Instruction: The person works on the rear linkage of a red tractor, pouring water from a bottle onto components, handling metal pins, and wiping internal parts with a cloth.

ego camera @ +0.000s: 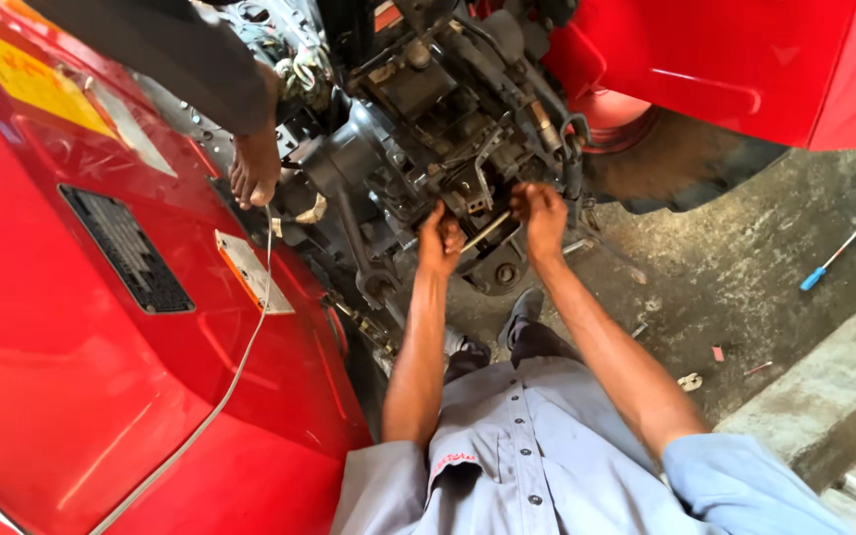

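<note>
Metal rod (484, 231) clasped in the closed left hand (440, 241) against a tractor's dark engine block (428, 119); right hand (541, 211) grips a fitting beside it, fingers curled.

vehicle repair workshop: red tractor bodywork (101, 327), exposed engine (438, 109), oily concrete floor (745, 267).

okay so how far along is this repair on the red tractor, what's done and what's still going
Done: the dark mechanism between the red panels lies exposed. In hand: the left hand and right hand both grip around a thin metal rod at the housing. Left: a blue-handled screwdriver and small parts lie loose on the floor; nothing looks closed up.
</note>
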